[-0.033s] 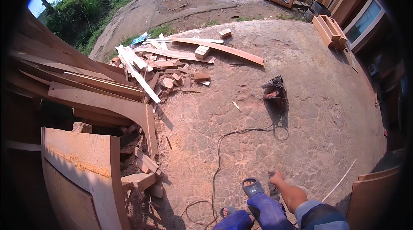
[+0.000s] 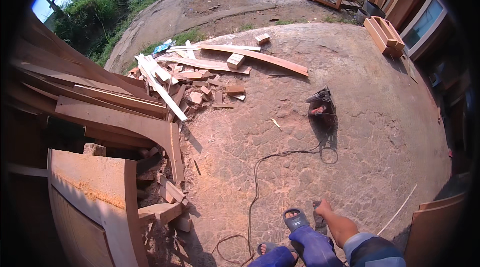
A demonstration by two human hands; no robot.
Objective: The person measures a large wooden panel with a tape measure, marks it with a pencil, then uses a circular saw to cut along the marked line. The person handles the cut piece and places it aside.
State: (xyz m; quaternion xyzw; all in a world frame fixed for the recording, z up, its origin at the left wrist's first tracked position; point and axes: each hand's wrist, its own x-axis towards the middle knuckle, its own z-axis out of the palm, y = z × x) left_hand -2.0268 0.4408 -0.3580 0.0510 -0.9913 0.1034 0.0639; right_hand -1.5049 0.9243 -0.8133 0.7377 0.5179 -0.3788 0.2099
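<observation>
My right hand (image 2: 325, 208) reaches down beside my right leg, its fingers closed round a small dark thing (image 2: 316, 203) whose kind I cannot make out. The arm comes from a grey-blue sleeve (image 2: 367, 249). My left hand is out of view. Close by on the ground is my sandalled foot (image 2: 295, 217). Farther off stands a dark box-like thing (image 2: 322, 103) with something red inside or on it. A dark cable (image 2: 256, 179) runs from it across the ground toward my feet.
A wooden door panel (image 2: 95, 177) with sawdust on it leans at the left. Curved boards (image 2: 120, 122) lie behind it. Offcuts (image 2: 200, 89) are heaped on the cracked concrete, with a long plank (image 2: 265, 57) across them. Wooden frames (image 2: 385, 37) stand at the far right.
</observation>
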